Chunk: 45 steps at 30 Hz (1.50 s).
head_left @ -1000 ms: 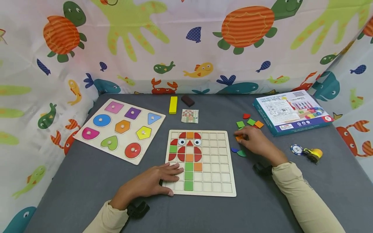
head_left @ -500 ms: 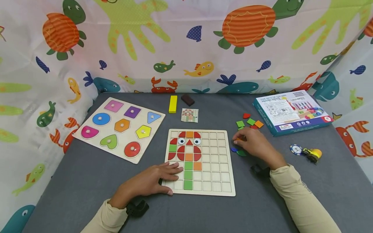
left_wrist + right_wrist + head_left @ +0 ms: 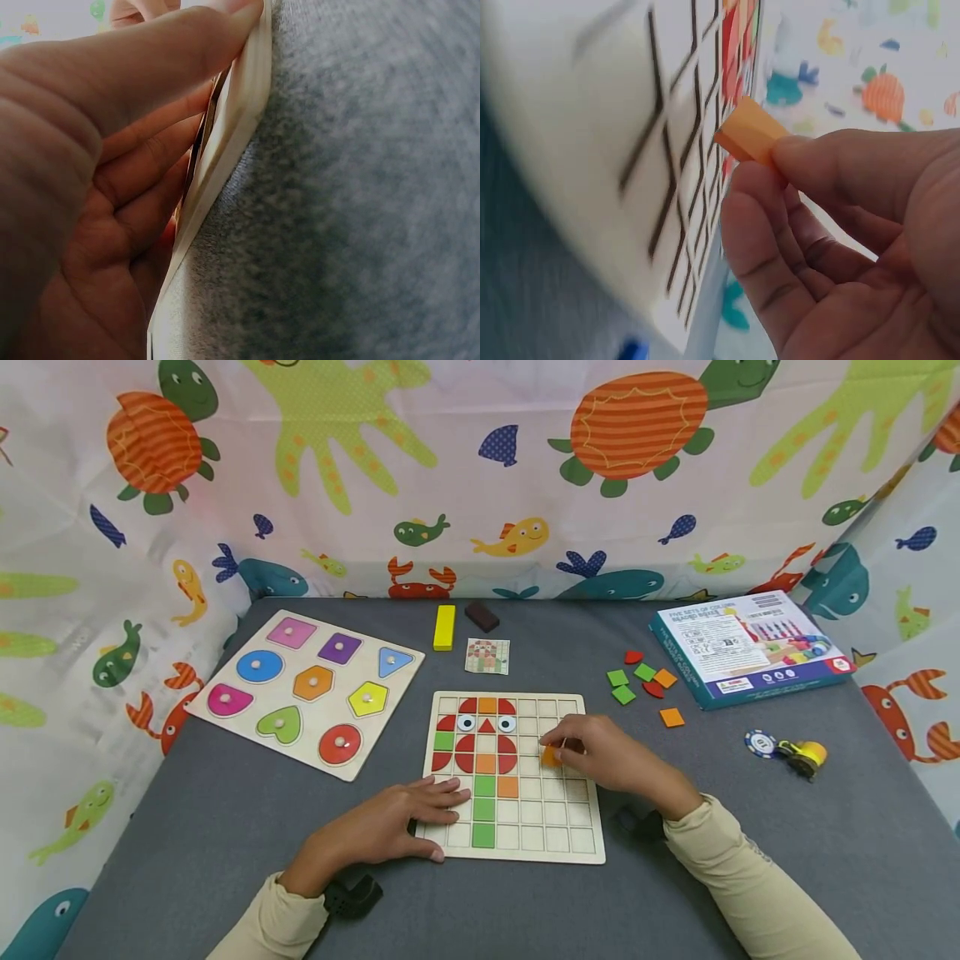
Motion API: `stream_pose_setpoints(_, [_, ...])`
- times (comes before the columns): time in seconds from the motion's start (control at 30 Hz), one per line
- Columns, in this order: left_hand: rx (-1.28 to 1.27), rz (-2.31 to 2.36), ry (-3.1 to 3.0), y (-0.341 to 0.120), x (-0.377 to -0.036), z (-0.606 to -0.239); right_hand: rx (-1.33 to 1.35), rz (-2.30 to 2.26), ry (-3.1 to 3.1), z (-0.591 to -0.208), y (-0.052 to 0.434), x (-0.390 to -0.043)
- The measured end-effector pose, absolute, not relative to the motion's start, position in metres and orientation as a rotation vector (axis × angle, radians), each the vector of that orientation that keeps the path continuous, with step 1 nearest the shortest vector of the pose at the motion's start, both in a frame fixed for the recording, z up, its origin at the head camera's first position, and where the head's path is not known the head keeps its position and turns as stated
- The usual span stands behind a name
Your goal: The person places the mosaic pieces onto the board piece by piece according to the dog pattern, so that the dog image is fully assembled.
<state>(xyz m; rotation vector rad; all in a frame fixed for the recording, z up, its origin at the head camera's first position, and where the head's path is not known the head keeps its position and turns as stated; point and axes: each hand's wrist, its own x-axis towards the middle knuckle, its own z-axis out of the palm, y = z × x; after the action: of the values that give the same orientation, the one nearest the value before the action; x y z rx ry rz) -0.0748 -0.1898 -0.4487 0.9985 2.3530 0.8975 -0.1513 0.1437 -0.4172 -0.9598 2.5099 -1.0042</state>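
My left hand [image 3: 390,827] is lying flat on the near left corner of the wooden grid board [image 3: 558,827], fingers stretched out straight across the pale squares and thumb pressing along its thin edge, pinning it to the fuzzy grey table cover [image 3: 187,843]. My right hand [image 3: 607,760] is hovering over the board's right half, wrist bent in from the right, thumb and fingertips pinching a small orange tile [image 3: 551,757], a flat smooth-faced square with crisp corners, just above the empty cells. Beside it on the board, the mosaic figure [image 3: 483,752] of red quarter-rounds, green and orange squares and two round eyes is filling the left columns. Beyond my right hand, loose tiles [image 3: 637,681] in green, red and orange are lying scattered on the cloth, with a glossy cardboard box [image 3: 750,647] behind them. Off to the far left, a shape puzzle board [image 3: 307,689] with knobbed pieces is lying flat. Further back, a small pattern card [image 3: 487,656], a yellow block [image 3: 445,627] and a dark brown block [image 3: 482,616] are sitting near the printed curtain.
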Motion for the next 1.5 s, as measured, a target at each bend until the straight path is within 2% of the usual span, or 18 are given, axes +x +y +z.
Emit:
stream_pose_setpoints(0.43, [1.0,0.884,2.36,-0.19,-0.075,-0.449,-1.063,-1.03,2.234,-0.427,0.097,-0.123])
stream_pose_setpoints(0.9, [1.001,0.892,2.352,-0.191,-0.075,-0.449,-1.185,-0.76,2.414,-0.426,0.085,-0.112])
stream_pose_setpoints(1.13, [0.995,0.893,2.356,-0.19,-0.076,-0.45,-1.13,-0.877,2.394,-0.424,0.097,-0.123])
stream_pose_setpoints(1.5, [0.984,0.892,2.356,-0.19,-0.075,-0.45,-0.911,-0.906,2.615,-0.417,0.15,-0.152])
